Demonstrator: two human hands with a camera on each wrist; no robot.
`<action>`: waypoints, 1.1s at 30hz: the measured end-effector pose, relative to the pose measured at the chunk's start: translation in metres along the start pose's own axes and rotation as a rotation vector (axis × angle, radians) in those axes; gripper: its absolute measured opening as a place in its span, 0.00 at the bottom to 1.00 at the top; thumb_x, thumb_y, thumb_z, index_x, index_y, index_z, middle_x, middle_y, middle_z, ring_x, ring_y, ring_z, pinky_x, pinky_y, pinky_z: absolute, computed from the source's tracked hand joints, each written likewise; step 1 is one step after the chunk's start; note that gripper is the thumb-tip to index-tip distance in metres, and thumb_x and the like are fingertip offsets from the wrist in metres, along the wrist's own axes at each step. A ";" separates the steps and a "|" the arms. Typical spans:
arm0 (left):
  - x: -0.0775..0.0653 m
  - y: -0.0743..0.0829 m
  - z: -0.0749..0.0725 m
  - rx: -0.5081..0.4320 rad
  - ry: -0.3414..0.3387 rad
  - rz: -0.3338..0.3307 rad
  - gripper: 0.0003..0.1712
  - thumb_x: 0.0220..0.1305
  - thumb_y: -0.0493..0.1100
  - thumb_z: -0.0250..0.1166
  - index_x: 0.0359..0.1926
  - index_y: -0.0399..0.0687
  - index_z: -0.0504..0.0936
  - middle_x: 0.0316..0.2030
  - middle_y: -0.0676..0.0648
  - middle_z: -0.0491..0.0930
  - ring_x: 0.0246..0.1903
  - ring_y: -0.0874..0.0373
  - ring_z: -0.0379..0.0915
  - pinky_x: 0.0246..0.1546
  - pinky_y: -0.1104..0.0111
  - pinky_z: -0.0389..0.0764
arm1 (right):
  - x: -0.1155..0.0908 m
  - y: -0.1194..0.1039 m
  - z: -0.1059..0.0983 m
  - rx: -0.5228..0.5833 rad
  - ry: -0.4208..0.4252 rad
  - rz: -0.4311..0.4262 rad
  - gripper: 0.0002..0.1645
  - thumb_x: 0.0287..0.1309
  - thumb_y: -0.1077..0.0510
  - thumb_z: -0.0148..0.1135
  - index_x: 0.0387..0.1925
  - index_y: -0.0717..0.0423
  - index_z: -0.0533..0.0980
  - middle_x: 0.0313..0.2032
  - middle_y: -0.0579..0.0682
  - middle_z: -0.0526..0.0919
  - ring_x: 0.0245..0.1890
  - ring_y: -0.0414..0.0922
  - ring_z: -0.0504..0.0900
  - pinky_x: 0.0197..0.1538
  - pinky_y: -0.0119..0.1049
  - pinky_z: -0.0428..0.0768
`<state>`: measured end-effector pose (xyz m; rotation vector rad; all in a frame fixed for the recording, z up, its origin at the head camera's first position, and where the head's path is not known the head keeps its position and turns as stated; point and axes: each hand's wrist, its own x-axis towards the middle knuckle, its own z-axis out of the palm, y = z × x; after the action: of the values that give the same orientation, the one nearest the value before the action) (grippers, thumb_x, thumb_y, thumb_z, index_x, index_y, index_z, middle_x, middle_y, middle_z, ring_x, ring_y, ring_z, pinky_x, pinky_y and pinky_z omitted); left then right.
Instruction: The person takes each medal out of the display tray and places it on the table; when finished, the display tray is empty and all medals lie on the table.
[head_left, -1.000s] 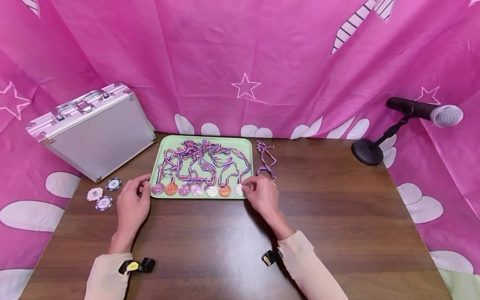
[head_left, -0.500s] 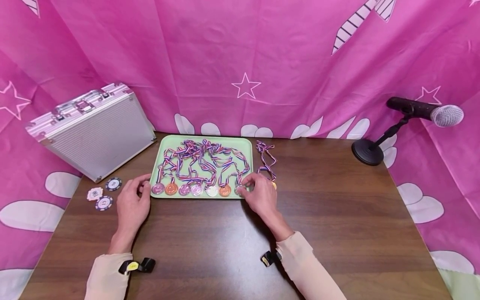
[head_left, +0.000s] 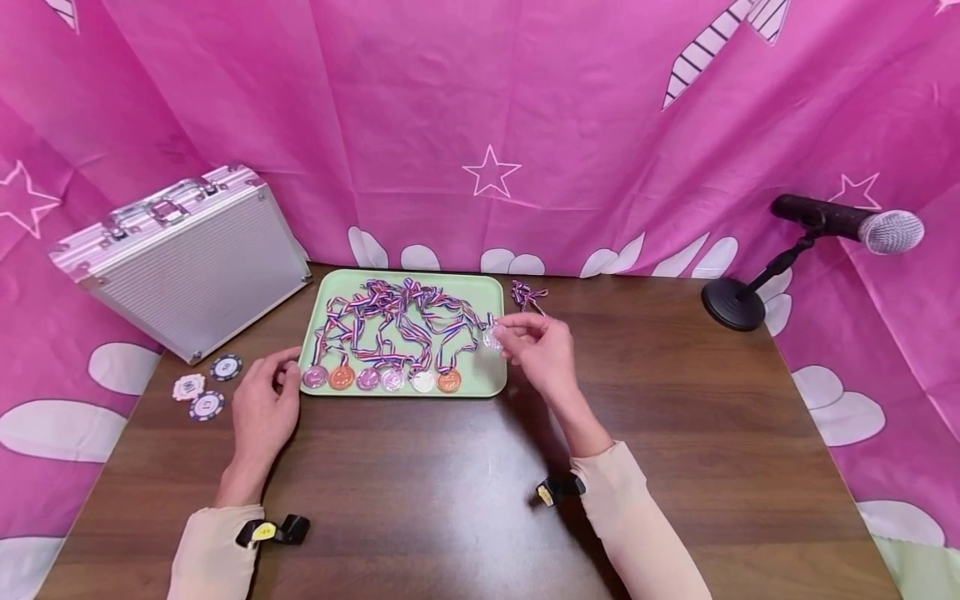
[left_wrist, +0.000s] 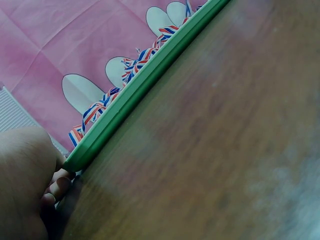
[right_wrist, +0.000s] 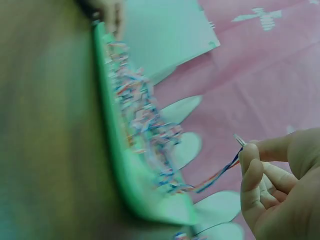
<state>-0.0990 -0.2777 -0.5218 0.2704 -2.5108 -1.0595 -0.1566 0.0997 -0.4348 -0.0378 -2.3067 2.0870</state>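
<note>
In the head view my right hand (head_left: pixel 542 354) pinches a silver medal (head_left: pixel 492 337) between thumb and fingertips, raised above the right side of the green tray (head_left: pixel 491 385). The striped ribbon (right_wrist: pixel 220 176) trails from it down to the tangle. Several more medals, such as an orange medal (head_left: pixel 449 382), lie in a row along the tray's front edge, with tangled red, white and blue ribbons (head_left: pixel 390 300) behind them. My left hand (head_left: pixel 266 408) holds the tray's front left corner, its fingers curled against the rim; some fingertips are hidden.
A silver case (head_left: pixel 195 267) stands at the back left. Several poker chips (head_left: pixel 206 406) lie before it. Right of the tray is another ribbon (head_left: pixel 528 293), partly hidden by my right hand. A microphone (head_left: pixel 847 221) on a stand is at the far right, with a pink curtain (head_left: pixel 420 125) behind.
My right hand has lifted the silver medal from the right end of the row and moved up and slightly right with it. The left hand and tray stay in place.
</note>
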 end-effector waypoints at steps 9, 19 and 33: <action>0.000 0.001 0.000 -0.002 0.009 0.008 0.17 0.80 0.36 0.60 0.61 0.38 0.88 0.41 0.39 0.81 0.37 0.56 0.68 0.39 0.65 0.65 | 0.005 -0.057 -0.007 0.169 -0.006 -0.152 0.11 0.67 0.72 0.72 0.49 0.75 0.86 0.28 0.43 0.90 0.22 0.37 0.86 0.29 0.28 0.84; 0.000 0.001 -0.001 -0.002 -0.001 0.001 0.17 0.81 0.37 0.59 0.62 0.38 0.88 0.42 0.40 0.80 0.37 0.56 0.68 0.39 0.64 0.64 | -0.011 -0.105 -0.028 0.373 -0.016 -0.298 0.13 0.67 0.75 0.68 0.44 0.60 0.90 0.29 0.49 0.90 0.23 0.39 0.87 0.30 0.30 0.84; 0.000 0.001 -0.001 0.003 -0.013 -0.007 0.18 0.82 0.37 0.59 0.63 0.38 0.87 0.42 0.39 0.80 0.39 0.52 0.70 0.40 0.64 0.64 | 0.010 -0.119 -0.079 0.487 0.187 -0.310 0.13 0.70 0.76 0.65 0.41 0.59 0.90 0.27 0.49 0.87 0.22 0.40 0.86 0.29 0.27 0.83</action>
<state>-0.0987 -0.2777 -0.5205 0.2746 -2.5249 -1.0636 -0.1636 0.1663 -0.3088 0.1225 -1.5388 2.2910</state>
